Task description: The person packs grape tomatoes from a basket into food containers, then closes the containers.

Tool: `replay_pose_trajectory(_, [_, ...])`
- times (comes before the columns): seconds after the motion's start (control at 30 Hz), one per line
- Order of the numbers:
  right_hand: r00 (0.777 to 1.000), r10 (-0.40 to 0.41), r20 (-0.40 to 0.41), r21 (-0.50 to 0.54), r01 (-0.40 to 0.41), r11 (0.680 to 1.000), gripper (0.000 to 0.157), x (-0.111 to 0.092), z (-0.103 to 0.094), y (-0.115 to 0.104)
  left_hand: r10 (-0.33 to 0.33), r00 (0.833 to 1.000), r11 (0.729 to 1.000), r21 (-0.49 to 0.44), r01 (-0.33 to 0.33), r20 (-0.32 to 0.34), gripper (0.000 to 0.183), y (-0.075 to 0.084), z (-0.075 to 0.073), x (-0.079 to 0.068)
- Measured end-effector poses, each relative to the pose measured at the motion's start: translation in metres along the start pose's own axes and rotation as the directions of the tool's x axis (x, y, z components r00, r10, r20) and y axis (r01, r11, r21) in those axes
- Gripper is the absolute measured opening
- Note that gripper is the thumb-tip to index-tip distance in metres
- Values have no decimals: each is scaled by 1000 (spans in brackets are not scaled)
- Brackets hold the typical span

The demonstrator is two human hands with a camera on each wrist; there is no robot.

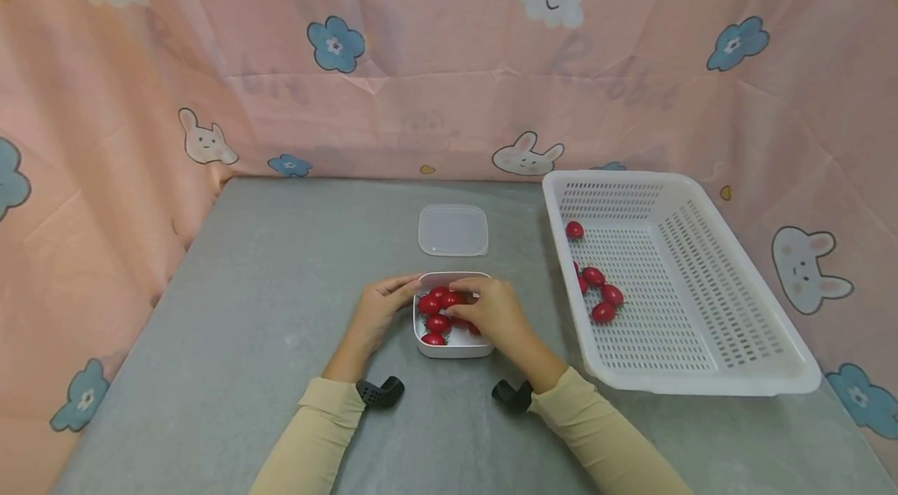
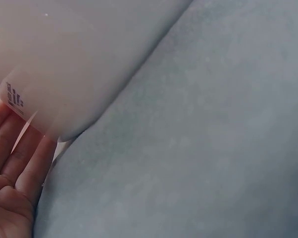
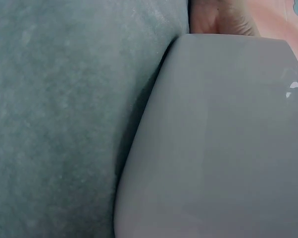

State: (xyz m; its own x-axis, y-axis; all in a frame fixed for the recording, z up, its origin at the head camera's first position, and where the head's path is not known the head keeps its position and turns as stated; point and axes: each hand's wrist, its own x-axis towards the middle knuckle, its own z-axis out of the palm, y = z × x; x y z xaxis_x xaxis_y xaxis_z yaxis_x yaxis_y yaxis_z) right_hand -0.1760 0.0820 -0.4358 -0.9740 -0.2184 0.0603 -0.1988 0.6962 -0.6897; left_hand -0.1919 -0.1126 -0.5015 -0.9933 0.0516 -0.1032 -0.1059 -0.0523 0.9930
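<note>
In the head view a small white container [image 1: 456, 352] stands on the table with several red cherry tomatoes [image 1: 438, 323] inside. My left hand [image 1: 368, 316] rests at its left side; in the left wrist view the fingers [image 2: 27, 156] lie fairly straight along its outer wall. Reaching in from the right, my right hand [image 1: 501, 317] pinches a cherry tomato [image 1: 452, 298] between thumb and fingers, over the other tomatoes. That hand covers the container's right part. The right wrist view is mostly filled by the container's wall [image 3: 213, 134], so the right fingertips are hidden there.
Behind the container lies a flat translucent lid [image 1: 453, 230]. At the right stands a large white perforated basket [image 1: 701, 383], with several cherry tomatoes [image 1: 603, 313] along its left side. A pink patterned cloth [image 1: 421, 105] hangs behind the grey table [image 1: 281, 284].
</note>
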Motion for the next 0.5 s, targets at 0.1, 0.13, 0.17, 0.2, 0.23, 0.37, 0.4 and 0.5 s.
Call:
replay_pose_trajectory(0.1, [1000,4,3,12,-4,1000,34,0,-1,0,0,1000,1000,-10,0,4,31,0,0,0])
replay_pose_trajectory(0.13, [1000,5,3,19,-5,1000,34,0,-1,0,0,1000,1000,-14,0,4,31,0,0,0])
replay_pose_trajectory(0.17, [1000,5,5,22,-5,1000,34,0,-1,0,0,1000,1000,-17,0,4,31,0,0,0])
replay_pose_trajectory(0.2, [1000,8,8,22,-9,1000,33,1,-2,0,0,1000,1000,-19,0,5,31,0,0,0])
replay_pose_trajectory(0.23, [1000,11,9,24,-12,1000,33,1,-3,0,0,1000,1000,-23,0,4,32,0,0,0])
replay_pose_trajectory(0.37, [998,53,15,74,-54,996,32,2,-8,-3,1,1000,999,-40,-1,2,32,0,0,1])
replay_pose_trajectory(0.4, [998,61,11,93,-62,994,32,1,-11,-5,5,1000,999,-40,-4,3,32,0,0,1])
replay_pose_trajectory(0.5, [999,51,-9,175,-49,983,33,-1,-23,-12,3,1000,999,-50,-3,-2,31,-1,0,1])
